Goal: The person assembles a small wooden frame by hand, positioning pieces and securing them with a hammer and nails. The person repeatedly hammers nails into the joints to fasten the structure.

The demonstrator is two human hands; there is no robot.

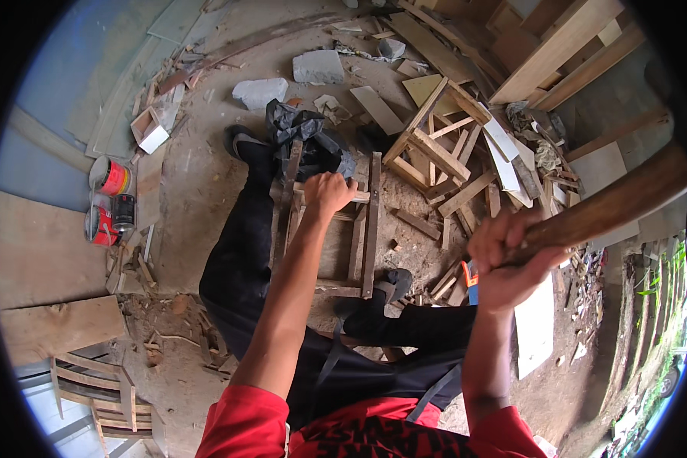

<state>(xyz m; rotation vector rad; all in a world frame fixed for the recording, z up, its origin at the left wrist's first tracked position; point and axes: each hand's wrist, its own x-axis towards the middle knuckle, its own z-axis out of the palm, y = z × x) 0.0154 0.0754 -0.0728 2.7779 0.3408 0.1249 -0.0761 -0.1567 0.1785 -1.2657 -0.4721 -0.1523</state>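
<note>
My left hand (327,192) is closed around the upper crossbar of a small wooden stool frame (372,229), which stands on the ground between my legs. Raised at the right, my right hand (511,259) is wrapped around a thick brown wooden handle (611,200). The handle runs up past the right rim, so whatever is on its far end is hidden. Crumpled black plastic (305,133) lies against the far end of the frame, beside my foot.
Scrap boards and a broken wooden frame (427,145) pile up at the far right. Concrete blocks (318,67) lie ahead. Paint cans (111,177) stand at the left wall. An orange-handled tool (467,273) and a white board (535,328) are near my right arm.
</note>
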